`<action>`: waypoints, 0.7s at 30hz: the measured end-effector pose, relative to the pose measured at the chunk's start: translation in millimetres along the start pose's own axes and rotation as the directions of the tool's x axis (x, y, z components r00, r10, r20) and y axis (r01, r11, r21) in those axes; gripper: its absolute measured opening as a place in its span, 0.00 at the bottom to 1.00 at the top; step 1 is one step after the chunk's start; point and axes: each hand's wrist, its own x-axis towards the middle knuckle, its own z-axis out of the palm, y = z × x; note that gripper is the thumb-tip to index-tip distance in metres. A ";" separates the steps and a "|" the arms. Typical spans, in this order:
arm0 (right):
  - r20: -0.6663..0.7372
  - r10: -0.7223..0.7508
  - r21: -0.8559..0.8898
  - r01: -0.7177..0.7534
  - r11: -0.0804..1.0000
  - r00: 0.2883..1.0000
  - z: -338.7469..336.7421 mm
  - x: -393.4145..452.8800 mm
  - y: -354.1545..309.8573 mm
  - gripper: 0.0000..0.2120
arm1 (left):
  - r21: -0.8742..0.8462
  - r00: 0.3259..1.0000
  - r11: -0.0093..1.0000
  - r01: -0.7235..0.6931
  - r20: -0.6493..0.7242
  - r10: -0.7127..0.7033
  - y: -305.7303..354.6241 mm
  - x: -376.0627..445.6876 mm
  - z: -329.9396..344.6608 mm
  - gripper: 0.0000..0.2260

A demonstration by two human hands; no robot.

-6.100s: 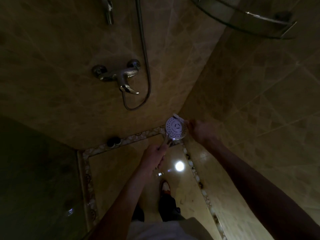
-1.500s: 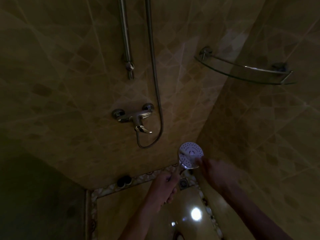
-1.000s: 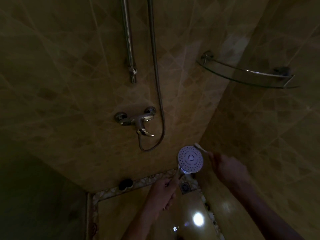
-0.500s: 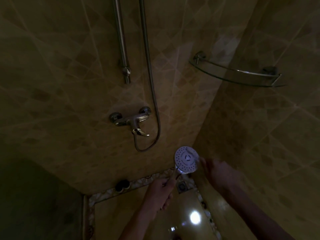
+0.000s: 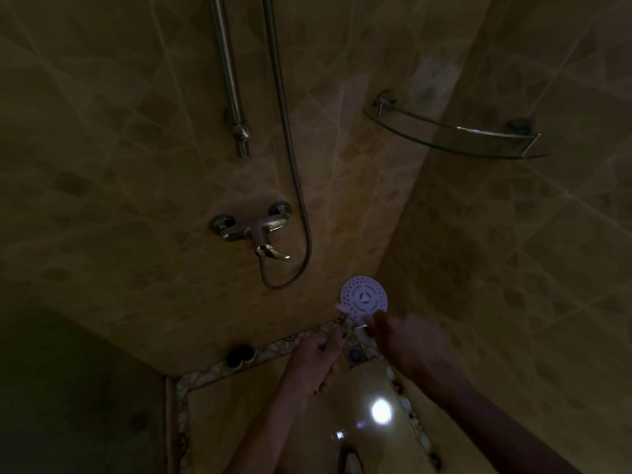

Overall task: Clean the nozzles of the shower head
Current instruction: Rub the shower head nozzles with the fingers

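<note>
Shower head (image 5: pixel 364 297): round white face disc, turned up toward the camera, rings of small dark nozzle holes around a pale centre cap with a small arc mark. It catches a bluish-white light and is the brightest thing in a very dim stall. Held in mid-air, in front of the wall corner, below and right of the mixer tap. A small whitish brush tip (image 5: pixel 342 306) lies on the lower-left edge of the face; detail too blurred to say more. The handle runs down and left from the disc into the left hand (image 5: pixel 313 366), fingers curled round it, forearm coming up from the bottom edge. Right hand (image 5: pixel 405 340) sits just below-right of the disc, motion-blurred; it appears to hold the brush's handle, grip itself not clear, so cannot tell how the fingers lie.

Outward: metal hose (image 5: pixel 287 138) drops down the wall and loops under the chrome mixer tap (image 5: pixel 254 230). Chrome riser rail (image 5: pixel 229 73) left of the hose, ending in a bracket. Glass corner shelf (image 5: pixel 455 142) with chrome rail, upper right. Tan marbled tiles (image 5: pixel 102 165) on both walls. Mosaic border strip (image 5: pixel 273 350) around the floor, a dark round object (image 5: pixel 240 354) on it near the wall, a square floor drain (image 5: pixel 356 354) beside the left hand. Bright light reflection (image 5: pixel 380 410) on the glossy floor.
</note>
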 end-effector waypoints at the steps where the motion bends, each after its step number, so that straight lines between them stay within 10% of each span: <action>1: 0.007 0.024 -0.012 -0.024 1.000 1.000 -1.6 3.8 1.8 0.23 | 0.001 1.000 1.000 0.001 -0.001 -0.001 0.5 0.8 -0.3 0.21; 6: -0.002 0.261 -0.010 -0.261 0.965 0.965 -18.4 31.9 14.0 0.29 | 0.029 0.999 0.999 -0.035 0.009 0.035 3.8 4.1 1.3 0.16; 11: 0.037 0.017 -0.057 -0.014 0.998 0.999 3.3 7.9 -9.4 0.24 | 0.021 1.000 1.000 -0.014 0.001 0.014 2.3 9.3 -3.0 0.17; 17: -0.008 0.262 -0.011 -0.263 0.965 0.965 -17.8 45.3 19.0 0.24 | 0.025 1.000 1.000 -0.018 0.026 0.017 1.6 13.1 -6.0 0.16; 21: 0.046 0.053 -0.020 -0.052 0.998 0.998 -3.5 27.5 -4.4 0.24 | 0.005 1.000 1.000 -0.013 0.024 0.013 2.7 13.9 -7.9 0.15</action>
